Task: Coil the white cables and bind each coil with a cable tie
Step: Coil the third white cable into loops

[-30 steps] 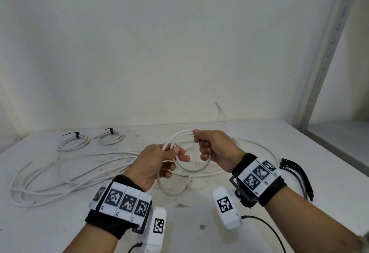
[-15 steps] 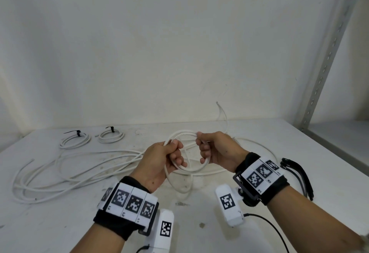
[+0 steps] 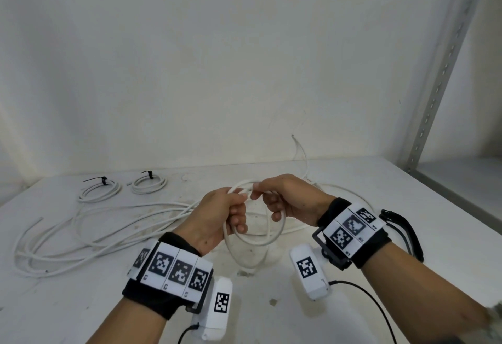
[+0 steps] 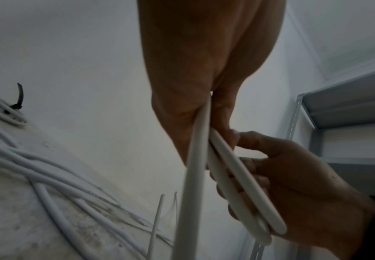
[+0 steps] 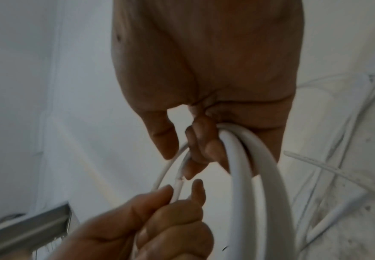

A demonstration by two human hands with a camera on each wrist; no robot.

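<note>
A white cable coil (image 3: 267,237) of a few loops hangs above the table between both hands. My left hand (image 3: 222,213) grips the coil's left side, its fingers curled round the strands (image 4: 206,154). My right hand (image 3: 282,199) holds the coil's right side, loops running through its curled fingers (image 5: 244,158). The cable's cut end (image 5: 178,184) lies between the two hands' fingertips. A long loose white cable (image 3: 89,232) sprawls on the table to the left. Black cable ties (image 3: 402,224) lie right of my right wrist.
Two small bound coils (image 3: 100,190) (image 3: 149,182), each with a black tie, sit at the back left of the white table (image 3: 353,322). A grey metal shelf upright (image 3: 440,77) stands at the right, and a lower shelf (image 3: 461,175) beside it. A cable end (image 3: 298,148) sticks up against the wall.
Both hands have risen slightly and drawn closer together. The coil's top is now pinched between them and the loop has tightened.
</note>
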